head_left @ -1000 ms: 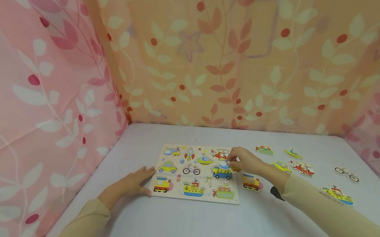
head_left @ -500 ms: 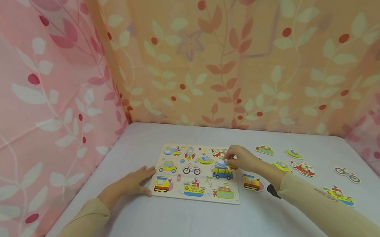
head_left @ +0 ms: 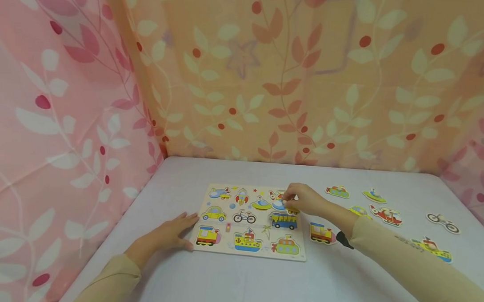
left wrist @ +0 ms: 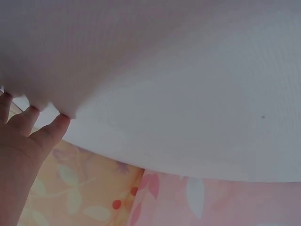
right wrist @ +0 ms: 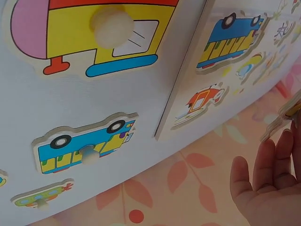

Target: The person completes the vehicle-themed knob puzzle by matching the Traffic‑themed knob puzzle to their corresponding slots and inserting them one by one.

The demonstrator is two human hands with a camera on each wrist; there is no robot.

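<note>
My right hand [head_left: 307, 199] pinches an airplane puzzle piece [head_left: 279, 205], blue and yellow, above the upper right part of a wooden puzzle board [head_left: 227, 215]. The piece partly covers the board's helicopter picture [head_left: 275, 195] and sits just above the bus picture [head_left: 284, 220]. In the right wrist view only the edge of the held piece [right wrist: 275, 126] shows by the fingertips. My left hand [head_left: 171, 232] rests at the board's left edge, fingers extended. The left wrist view shows several of its fingers [left wrist: 56, 127] from behind, with the board out of sight.
Right of the board lie knobbed pieces: a train [head_left: 322, 234], submarine [head_left: 337, 191], flying saucer [head_left: 374, 195], helicopter [head_left: 385, 215], car [head_left: 359, 211], bicycle [head_left: 443, 222] and ship [head_left: 431, 249]. The right forearm hides the bus piece [right wrist: 84, 148] from the head view. Patterned curtains [head_left: 244, 80] surround the table.
My right hand has shifted a little left and slightly away from me, carrying the airplane piece further over the board. My left hand stays where it was.
</note>
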